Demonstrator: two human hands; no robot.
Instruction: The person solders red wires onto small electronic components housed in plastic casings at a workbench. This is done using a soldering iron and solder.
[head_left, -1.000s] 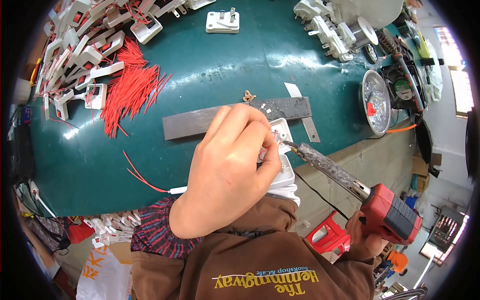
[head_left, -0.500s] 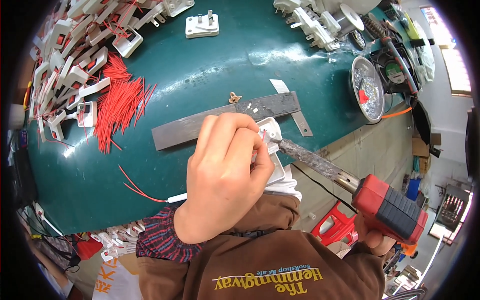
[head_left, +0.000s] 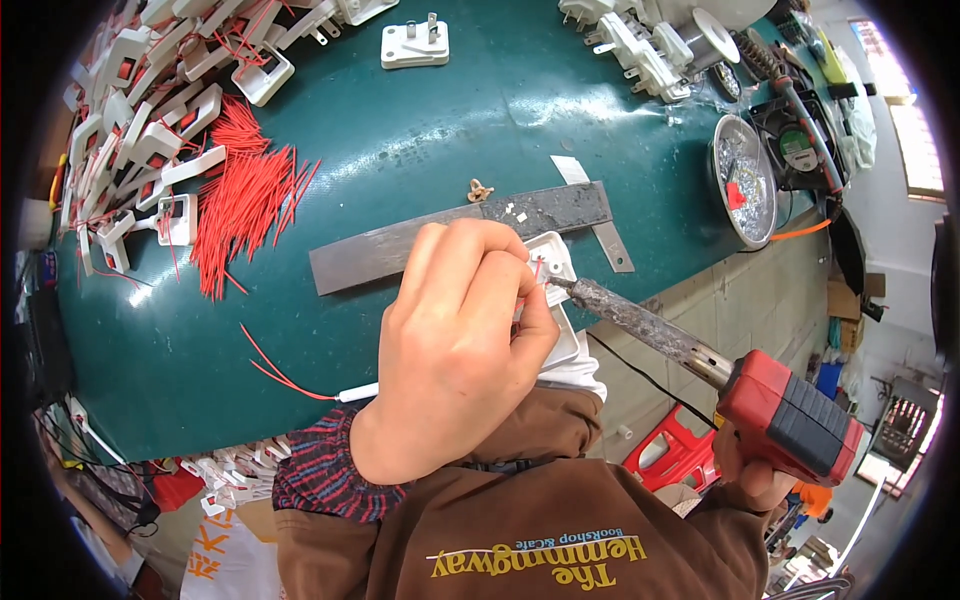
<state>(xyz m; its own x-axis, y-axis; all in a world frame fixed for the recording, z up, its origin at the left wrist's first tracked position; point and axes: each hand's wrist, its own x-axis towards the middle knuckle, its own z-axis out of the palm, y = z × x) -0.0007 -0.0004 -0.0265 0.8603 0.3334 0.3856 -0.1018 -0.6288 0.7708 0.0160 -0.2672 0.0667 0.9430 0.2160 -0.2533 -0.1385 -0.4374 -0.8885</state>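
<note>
My left hand (head_left: pixel 455 345) is closed in a pinch over a white plastic housing (head_left: pixel 552 243) at the table's near edge. A thin red wire (head_left: pixel 541 268) sticks out at its fingertips, inside the housing. My right hand (head_left: pixel 758 478) grips a red and black soldering gun (head_left: pixel 785 415) from below. Its long, darkened barrel (head_left: pixel 640 322) points left, with the tip in the housing close to the wire. Under my left wrist a white sleeve (head_left: pixel 357 393) with red wires comes out. My left hand hides part of the housing.
Behind the housing lies a flat metal bar (head_left: pixel 400 242). Red cut wires (head_left: pixel 240 220) and piled white housings (head_left: pixel 160 145) fill the left. A white plug piece (head_left: pixel 414 45) stands at the back. On the right are a metal bowl (head_left: pixel 718 170) and a solder spool (head_left: pixel 708 38).
The view has shifted slightly, so the table things sit a little further right. Both hands keep their grip, and the soldering tip stays at the housing.
</note>
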